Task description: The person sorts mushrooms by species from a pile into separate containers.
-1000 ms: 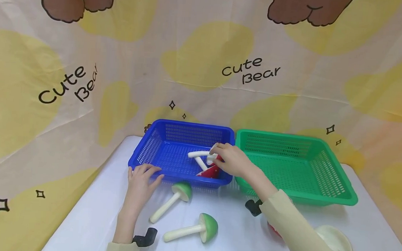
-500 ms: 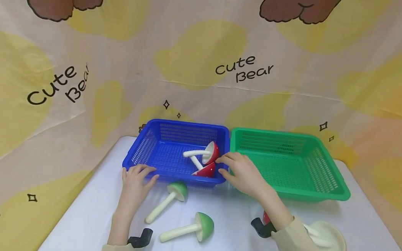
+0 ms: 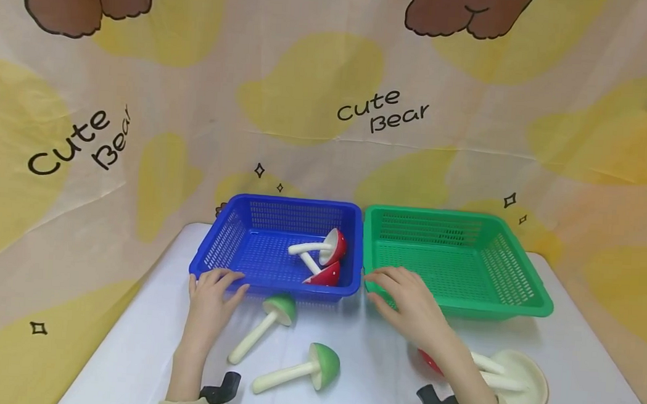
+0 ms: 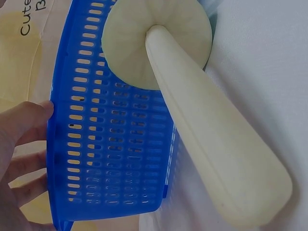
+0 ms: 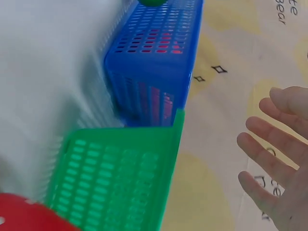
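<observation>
Resting left hand (image 3: 209,294) on blue basket (image 3: 274,283), right hand (image 3: 406,300) open

White table (image 3: 379,378) with two baskets, green mushrooms, cream dish.

The right forearm covered most of a red-capped mushroom (image 3: 429,361) on the surface, leaving only a sliver of its cap, and the right wrist view cut that red cap (image 5: 29,214) at its bottom edge. The left wrist view cropped the left hand (image 4: 19,159) at its left edge. The surface (image 5: 43,72) was smeared with blur in the right wrist view.
</observation>
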